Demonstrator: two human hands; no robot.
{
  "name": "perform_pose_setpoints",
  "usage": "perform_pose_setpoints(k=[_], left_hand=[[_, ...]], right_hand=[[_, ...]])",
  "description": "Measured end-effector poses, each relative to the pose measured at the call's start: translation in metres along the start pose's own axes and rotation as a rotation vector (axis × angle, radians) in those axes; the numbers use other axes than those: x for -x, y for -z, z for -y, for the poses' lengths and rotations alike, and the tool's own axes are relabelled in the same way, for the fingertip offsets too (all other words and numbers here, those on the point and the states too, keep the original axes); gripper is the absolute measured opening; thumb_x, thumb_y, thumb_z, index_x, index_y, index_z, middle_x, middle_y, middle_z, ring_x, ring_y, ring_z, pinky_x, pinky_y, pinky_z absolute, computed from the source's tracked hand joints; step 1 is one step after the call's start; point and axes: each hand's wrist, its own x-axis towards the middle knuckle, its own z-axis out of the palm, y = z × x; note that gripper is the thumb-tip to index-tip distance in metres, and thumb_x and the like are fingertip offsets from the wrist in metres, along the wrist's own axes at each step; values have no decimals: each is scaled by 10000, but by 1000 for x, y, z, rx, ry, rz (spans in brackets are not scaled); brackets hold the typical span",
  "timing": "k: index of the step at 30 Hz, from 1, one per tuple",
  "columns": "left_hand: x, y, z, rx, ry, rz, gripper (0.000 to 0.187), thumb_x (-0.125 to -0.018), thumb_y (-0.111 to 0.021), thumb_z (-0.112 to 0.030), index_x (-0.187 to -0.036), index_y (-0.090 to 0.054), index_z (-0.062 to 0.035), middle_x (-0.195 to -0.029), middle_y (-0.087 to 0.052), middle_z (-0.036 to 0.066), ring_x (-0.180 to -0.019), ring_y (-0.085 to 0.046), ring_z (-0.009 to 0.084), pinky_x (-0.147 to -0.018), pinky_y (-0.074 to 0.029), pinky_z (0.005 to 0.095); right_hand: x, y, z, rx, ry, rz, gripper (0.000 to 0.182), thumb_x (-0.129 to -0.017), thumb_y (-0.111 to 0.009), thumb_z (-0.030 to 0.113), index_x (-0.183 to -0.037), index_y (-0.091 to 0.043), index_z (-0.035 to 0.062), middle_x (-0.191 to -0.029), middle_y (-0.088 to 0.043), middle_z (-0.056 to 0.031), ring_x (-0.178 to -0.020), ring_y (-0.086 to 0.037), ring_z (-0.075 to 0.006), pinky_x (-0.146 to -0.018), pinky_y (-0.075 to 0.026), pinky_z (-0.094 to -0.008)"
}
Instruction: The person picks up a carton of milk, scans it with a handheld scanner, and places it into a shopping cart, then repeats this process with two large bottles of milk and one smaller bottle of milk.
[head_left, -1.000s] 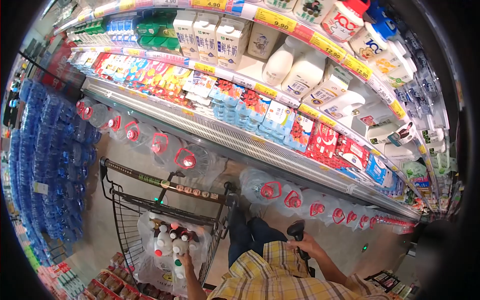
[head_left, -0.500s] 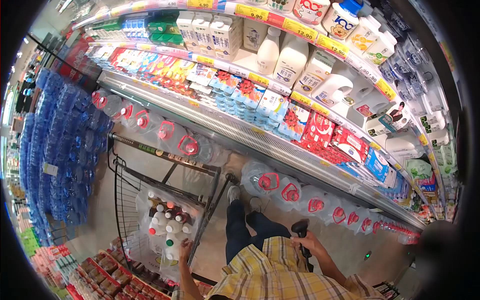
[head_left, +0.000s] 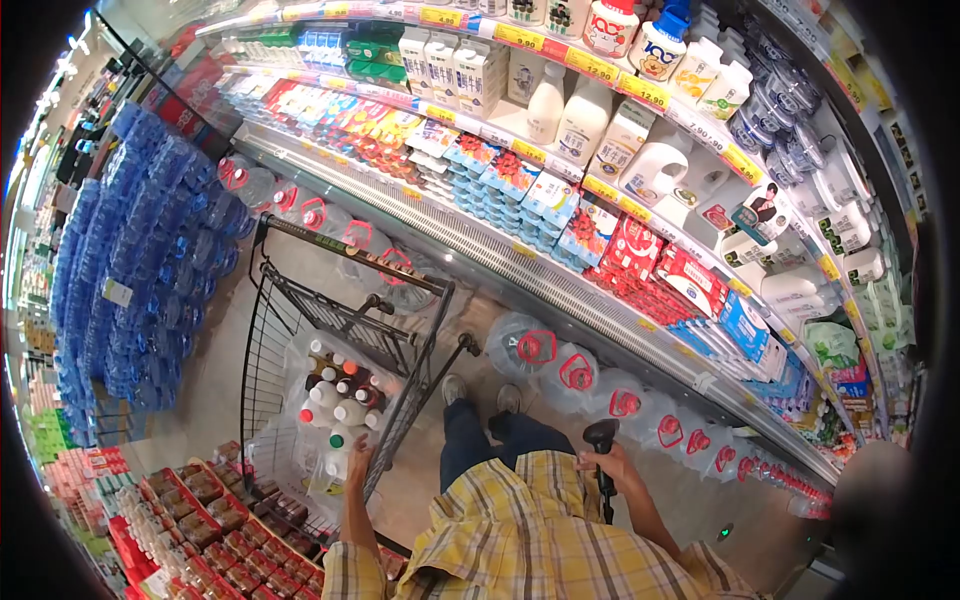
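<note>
My right hand (head_left: 615, 466) grips a black handheld scanner (head_left: 602, 436), its head upward in front of my shirt. At the near side of a black shopping cart (head_left: 350, 262), my left hand (head_left: 358, 464) has its fingers stretched out beside a clear plastic bag (head_left: 300, 370). Inside this bag, within the cart, stand several bottles with white, red, orange and dark caps. The green-capped bottle (head_left: 337, 441) is closest to my left fingertips.
A dairy shelf (head_left: 480, 235) with cartons, bottles and price tags runs across the far side. Large water jugs (head_left: 576, 372) with red handles line its base. Blue-wrapped water packs (head_left: 150, 270) are stacked at left. Red trays of packaged food (head_left: 225, 515) lie at lower left.
The view has shifted, and the shelf and cart appear turned slightly. My left hand has moved slightly up and left in view, still by the bag. My right hand keeps the scanner.
</note>
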Motion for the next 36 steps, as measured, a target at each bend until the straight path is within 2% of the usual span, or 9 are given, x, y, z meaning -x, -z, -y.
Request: perform_pose_setpoints(k=[3,9,12,14,22,26,32,34,36], left_hand=[[6,-5,-22,-173,19,-177,700,-728,-714,-216,-1325,-416,-4,-1196,-532,250,-1035,-577,343,-860,-476,385],[-5,-9,6,-200,68,-21,768,-695,-751,-247,-1355,-401,-70,-1198,-537,246,-1044,-568,345,-860,-476,406],[-50,-29,101,-113,66,76,767,-703,-748,-269,-1361,-400,-80,-1192,-548,238,-1043,-569,339,-857,-477,404],[-27,-25,59,-99,170,141,748,-727,-727,-306,-1366,-401,-95,-1195,-559,230,-1057,-572,322,-857,-473,398],[-40,-14,44,-188,-90,169,630,-789,-653,-288,-1350,-426,-114,-1079,-640,180,-914,-644,302,-781,-497,374],[-49,-17,52,-1,100,181,582,-796,-630,-227,-1328,-442,-83,-1063,-643,173,-877,-645,273,-776,-497,360],[-77,-24,115,55,158,295,355,-820,-602,-228,-1144,-598,-82,-968,-656,166,-817,-639,258,-726,-492,373],[-86,-31,157,-181,-173,413,298,-850,-556,-300,-1025,-634,-72,-887,-653,184,-801,-639,294,-705,-481,396],[-76,-38,130,-279,56,430,320,-861,-516,-328,-963,-628,-47,-838,-639,198,-808,-628,335,-716,-470,424]], right_hand=[[6,-8,-6,26,-9,-69,279,-791,-711,100,-983,-522,27,-872,-618,-87,-760,-673,-238,-609,-516,-318],[15,-40,-18,38,28,-107,264,-789,-715,117,-972,-539,44,-826,-629,-63,-721,-674,-209,-585,-503,-291],[24,-66,-12,72,-76,-145,274,-785,-720,113,-980,-541,44,-794,-624,-45,-717,-673,-196,-588,-506,-293],[22,-82,-19,96,-92,-154,278,-782,-724,113,-979,-541,40,-797,-624,-46,-717,-671,-196,-594,-511,-298],[17,-144,-24,198,-106,-159,281,-776,-736,129,-959,-546,33,-803,-621,-57,-731,-662,-193,-637,-520,-311],[13,-158,-18,222,-179,-84,309,-769,-745,155,-956,-530,35,-814,-613,-63,-738,-656,-189,-647,-518,-301],[29,-184,11,189,-241,-149,313,-778,-736,171,-949,-514,32,-795,-612,-69,-723,-653,-182,-586,-490,-282],[25,-176,-4,236,-138,-163,305,-776,-727,149,-952,-511,27,-782,-614,-74,-716,-654,-180,-540,-472,-284],[21,-167,-10,255,-164,-144,296,-776,-718,133,-956,-510,24,-776,-616,-78,-700,-653,-179,-521,-466,-280]])
